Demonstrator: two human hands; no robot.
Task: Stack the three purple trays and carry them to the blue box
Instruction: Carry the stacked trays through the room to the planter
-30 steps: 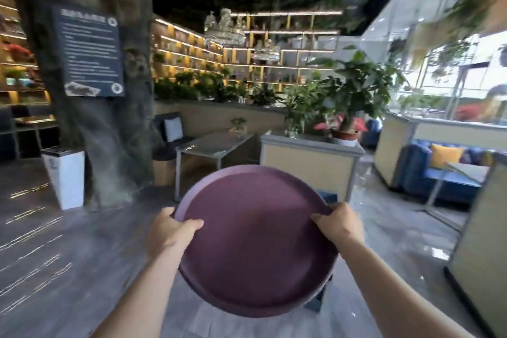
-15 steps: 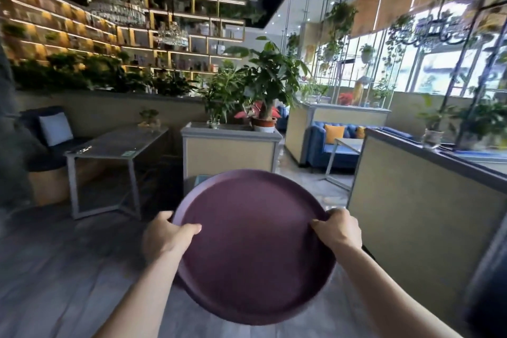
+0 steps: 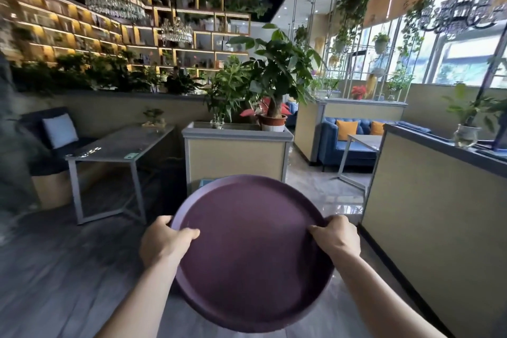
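A round purple tray is held flat in front of me at waist height; whether more trays lie under it I cannot tell. My left hand grips its left rim with the thumb on top. My right hand grips the right rim the same way. Just beyond the tray's far edge a small corner of a blue box shows on the floor, at the foot of a planter; most of it is hidden by the tray.
A beige planter block with potted plants stands straight ahead. A grey metal-legged table is to the left, a low beige partition wall close on the right. A tiled aisle runs between planter and partition toward a blue sofa.
The view has swung right, away from the tree trunk, and moved closer to the planter. Both hands keep the same grip on the tray.
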